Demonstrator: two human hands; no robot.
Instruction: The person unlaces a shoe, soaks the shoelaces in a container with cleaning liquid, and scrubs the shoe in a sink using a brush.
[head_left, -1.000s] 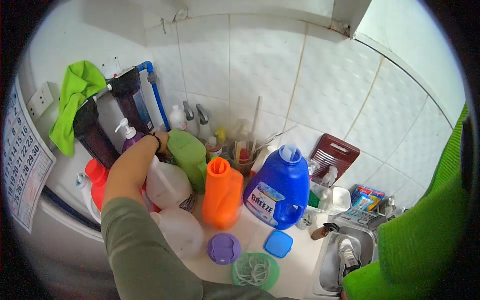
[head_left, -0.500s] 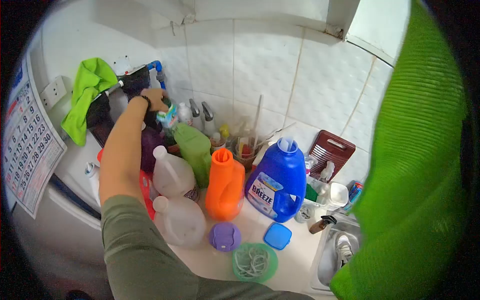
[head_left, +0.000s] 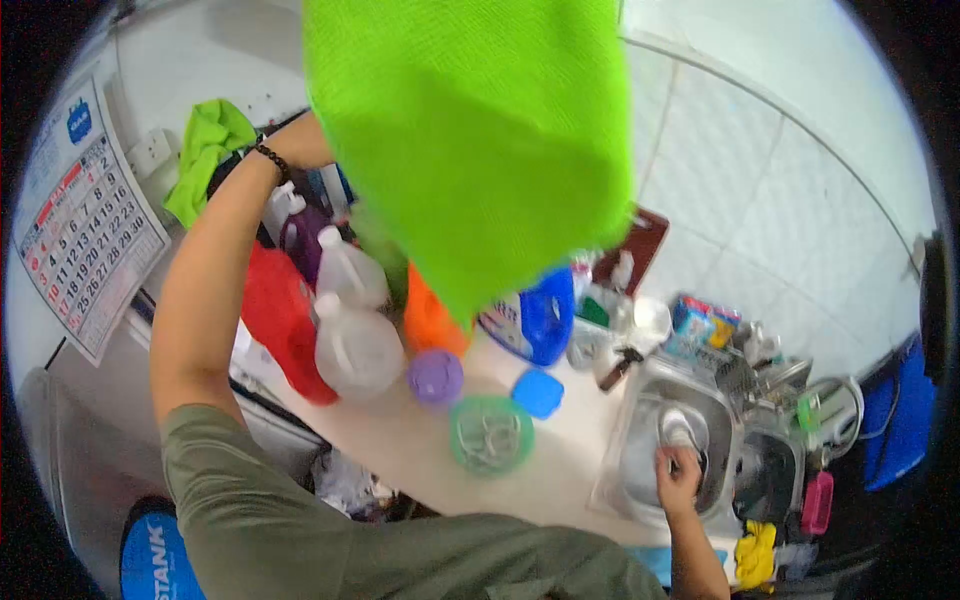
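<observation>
My left hand (head_left: 305,140) is raised at the upper left, a beaded bracelet on its wrist; a large green cloth (head_left: 480,130) in the foreground hides its fingers. Down in the steel sink (head_left: 640,455), my right hand (head_left: 680,475) has its fingers curled at the near, dark end of a shoe (head_left: 678,425). Below my left hand stand a purple pump bottle (head_left: 305,235), a red container (head_left: 285,320) and two whitish jugs (head_left: 358,345). An orange bottle (head_left: 428,318) and a blue jug (head_left: 548,315) are partly covered by the cloth.
On the counter (head_left: 390,445) are a purple lid (head_left: 435,377), a blue lid (head_left: 538,393) and a green bowl (head_left: 491,435) holding pale loops. A calendar (head_left: 90,220) hangs at left. Right of the sink lie a yellow cloth (head_left: 755,555) and a pink item (head_left: 818,502).
The view has shifted right and down. The large green cloth has swung from the right to the upper middle. My left hand has risen from among the bottles; my right hand has come into view.
</observation>
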